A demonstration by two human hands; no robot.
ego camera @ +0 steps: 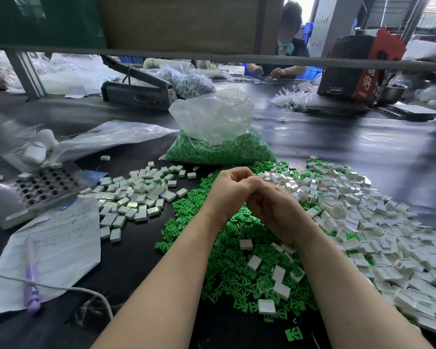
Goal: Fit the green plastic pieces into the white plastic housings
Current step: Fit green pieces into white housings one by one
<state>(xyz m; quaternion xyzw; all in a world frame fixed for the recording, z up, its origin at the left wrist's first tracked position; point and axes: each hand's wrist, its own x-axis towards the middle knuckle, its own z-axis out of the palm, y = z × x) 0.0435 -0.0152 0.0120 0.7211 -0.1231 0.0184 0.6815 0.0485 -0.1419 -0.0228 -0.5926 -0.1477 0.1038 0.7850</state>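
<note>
Fingers of left hand (230,187) curled tight, knuckles up, thumb tucked forward. Fingers of right hand (272,205) curled likewise, pressed against the left; both hands joined above the green heap (227,268). Whatever sits between them hidden; cannot tell whether a green piece and a housing are pinched there, though the posture suggests a press-fit under way.

Judged best done thus: square the green piece to the housing mouth before pushing, press with thumb pads evenly, avoid cocking one corner; feel for seating, then drop the finished unit left.

Outward from the green heap: loose white housings (363,222) spread to its right and far right, a few strewn on top of it. Left of the heap, a smaller scatter of closed white pieces (136,197), probably finished ones. Behind the heap, an open clear bag of green pieces (219,147). Further left, a perforated metal tray (40,190), a handwritten paper sheet (56,243) with a purple pen (30,280) lying on it. Far behind, another person at the same dark table (363,147).
</note>
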